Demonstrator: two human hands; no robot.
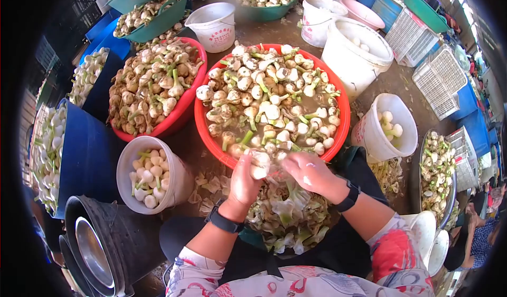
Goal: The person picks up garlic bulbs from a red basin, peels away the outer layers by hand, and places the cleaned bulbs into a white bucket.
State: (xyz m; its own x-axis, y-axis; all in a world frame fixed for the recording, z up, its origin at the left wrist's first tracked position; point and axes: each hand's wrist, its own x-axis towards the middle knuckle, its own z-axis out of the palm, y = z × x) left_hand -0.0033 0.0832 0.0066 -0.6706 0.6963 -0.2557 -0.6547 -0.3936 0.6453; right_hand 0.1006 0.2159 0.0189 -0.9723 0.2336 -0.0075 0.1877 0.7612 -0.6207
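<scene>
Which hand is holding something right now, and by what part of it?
The left hand holds a garlic bulb by its rounded side. Whether the right hand holds anything can't be told.

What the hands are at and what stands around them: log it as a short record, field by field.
Left hand: holds a garlic bulb
Right hand: close beside that bulb; blur hides whether it touches
Wrists: dark band on each
Middle tub: heaped bulbs, some muddy, some with green stems
Left tub: heaped brownish bulbs
Left pail: pale bulbs
Right pail: a few pale bulbs
Below hands: heaped peels
</scene>
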